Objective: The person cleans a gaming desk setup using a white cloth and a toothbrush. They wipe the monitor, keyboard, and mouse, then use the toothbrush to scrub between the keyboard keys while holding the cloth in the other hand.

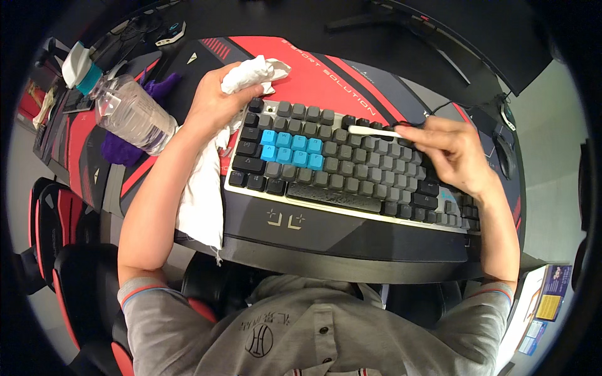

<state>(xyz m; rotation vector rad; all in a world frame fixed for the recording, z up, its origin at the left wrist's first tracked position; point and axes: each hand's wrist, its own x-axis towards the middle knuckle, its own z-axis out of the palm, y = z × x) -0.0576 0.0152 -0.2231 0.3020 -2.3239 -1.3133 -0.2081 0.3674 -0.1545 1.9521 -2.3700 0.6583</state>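
Note:
My left hand (214, 96) grips a bunched white cloth (256, 74) just above the keyboard's far left corner. A mechanical keyboard (301, 199) with dark grey and black keys lies in front of me, with a block of bright blue keycaps (291, 149) on its left side. Between the fingers of my right hand (447, 150) is a slim white stick-shaped tool (371, 131), its tip over the top key rows. Whether the tip touches the keys, I cannot tell. White cloth (202, 202) also hangs over the desk edge beside my left forearm, which partly hides it.
A clear spray bottle (136, 113) with a white and teal head leans left of my forearm, by purple cloth (120, 148). The red and black desk mat (301, 80) lies under the keyboard. A mouse (505, 157) sits right; a monitor (451, 37) stands behind. Chairs (84, 277) are at left.

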